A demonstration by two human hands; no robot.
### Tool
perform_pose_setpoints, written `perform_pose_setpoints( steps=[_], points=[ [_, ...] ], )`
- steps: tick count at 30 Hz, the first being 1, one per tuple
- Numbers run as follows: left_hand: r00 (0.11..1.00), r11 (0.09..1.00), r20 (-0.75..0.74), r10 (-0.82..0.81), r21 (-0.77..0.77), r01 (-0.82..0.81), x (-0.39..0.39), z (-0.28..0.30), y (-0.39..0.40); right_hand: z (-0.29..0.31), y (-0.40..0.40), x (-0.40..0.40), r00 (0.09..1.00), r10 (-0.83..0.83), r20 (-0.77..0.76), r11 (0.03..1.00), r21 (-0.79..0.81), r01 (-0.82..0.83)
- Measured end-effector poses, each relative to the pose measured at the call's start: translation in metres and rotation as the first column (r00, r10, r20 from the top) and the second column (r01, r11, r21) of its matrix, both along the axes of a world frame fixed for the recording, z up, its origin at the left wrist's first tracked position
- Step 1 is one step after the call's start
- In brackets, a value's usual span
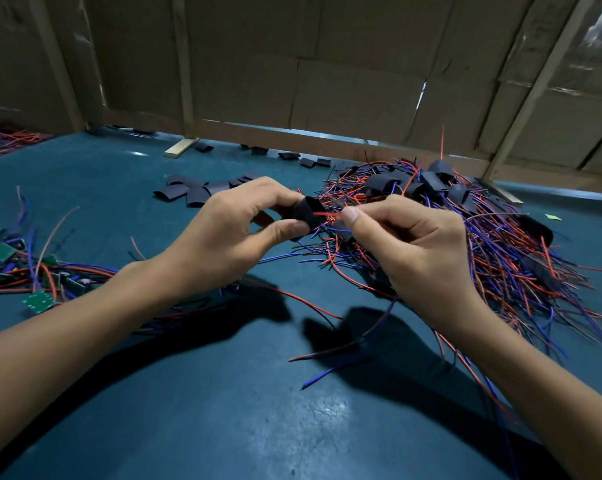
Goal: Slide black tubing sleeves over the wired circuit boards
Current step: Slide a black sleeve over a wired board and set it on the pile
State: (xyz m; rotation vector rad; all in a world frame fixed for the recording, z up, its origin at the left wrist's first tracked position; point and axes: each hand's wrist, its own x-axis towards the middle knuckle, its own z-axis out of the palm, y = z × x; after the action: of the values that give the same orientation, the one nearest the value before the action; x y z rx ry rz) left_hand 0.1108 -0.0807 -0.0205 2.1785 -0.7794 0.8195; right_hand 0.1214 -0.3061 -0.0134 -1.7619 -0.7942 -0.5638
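Left hand (223, 237) pinches black sleeve (308, 213); right hand (413, 244), just beside, pinches red wire (327, 214) entering it.

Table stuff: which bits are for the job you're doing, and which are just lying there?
For the job:
- black sleeve, pinched by left hand
- red wire, pinched by right hand
- spare sleeves
- bare boards
- sleeved pile

Just lying there:
- wood block
- green scrap

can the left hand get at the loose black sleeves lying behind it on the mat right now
Probably not yet: the left hand grips a black sleeve. The loose sleeves lie uncovered just beyond it.
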Motion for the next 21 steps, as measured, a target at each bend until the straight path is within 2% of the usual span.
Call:
perform_pose_setpoints(
  steps=[3,6,8,10,14,19,21],
  points=[
    [0.996,0.996,0.084,-0.003,0.090,-0.005,-0.001,0.000,-0.002,-0.001,-0.002,0.001,0.999,0.036,0.021,0.986,-0.163,-0.032],
    [0.978,0.969,0.205,-0.026,0.246,-0.026,-0.004,-0.002,-0.003,-0.002,-0.004,0.006,0.988,0.065,-0.138,0.961,-0.258,-0.099],
    [0.963,0.954,0.267,-0.024,0.293,-0.058,-0.005,-0.002,-0.003,-0.003,-0.004,0.008,0.969,0.071,-0.238,0.952,-0.272,-0.137],
    [0.950,0.949,0.311,-0.009,0.303,-0.090,-0.004,-0.002,-0.003,-0.003,-0.003,0.009,0.922,0.102,-0.373,0.961,-0.202,-0.188],
    [0.945,0.956,0.315,0.085,0.243,-0.167,0.000,0.002,0.007,0.000,-0.002,0.013,0.751,0.192,-0.632,0.949,-0.075,-0.306],
    [0.913,0.951,0.329,0.241,0.105,-0.289,0.005,0.009,0.032,0.009,-0.008,0.014,0.663,0.288,-0.691,0.936,0.056,-0.349],
    [0.887,0.940,0.368,0.277,0.086,-0.330,0.006,0.011,0.039,0.014,-0.009,0.013,0.531,0.365,-0.765,0.910,0.175,-0.375]
  ],
)
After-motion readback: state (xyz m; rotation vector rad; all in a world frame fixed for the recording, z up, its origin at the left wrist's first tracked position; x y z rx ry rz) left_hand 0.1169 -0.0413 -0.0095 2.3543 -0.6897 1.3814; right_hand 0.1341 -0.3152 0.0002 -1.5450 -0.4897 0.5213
